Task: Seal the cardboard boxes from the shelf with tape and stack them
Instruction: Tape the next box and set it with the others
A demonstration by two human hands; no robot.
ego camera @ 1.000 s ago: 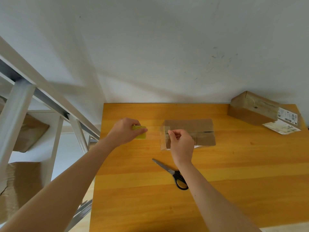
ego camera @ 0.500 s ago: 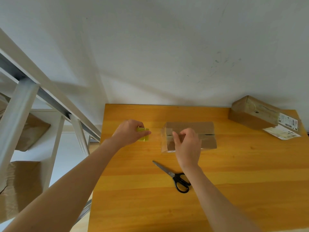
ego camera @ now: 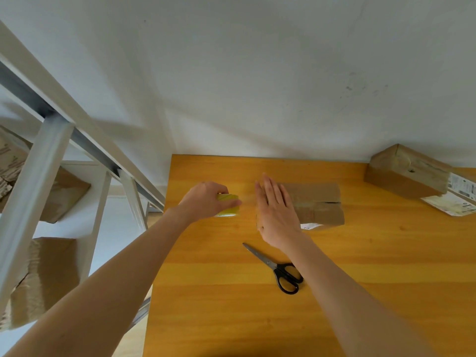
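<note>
A flat cardboard box [ego camera: 315, 204] lies on the orange wooden table [ego camera: 360, 292], its top seam running left to right. My right hand [ego camera: 277, 215] lies flat with straight fingers on the box's left end, covering that end. My left hand [ego camera: 206, 202] grips a yellow-green tape roll [ego camera: 229, 208] just left of the box. A clear strip of tape seems to stretch from the roll to the box, faint and hard to see. A second cardboard box [ego camera: 407, 171] sits at the table's far right by the wall.
Black-handled scissors [ego camera: 277, 269] lie on the table near my right forearm. A loose shipping label [ego camera: 449, 204] lies beside the far box. A white metal shelf [ego camera: 49, 140] at left holds more cardboard boxes [ego camera: 43, 276]. The wall runs along the table's far edge.
My right hand has gone from pinching the tape end at the box's left edge to lying flat with straight fingers on the box. My left hand stays on the roll.
</note>
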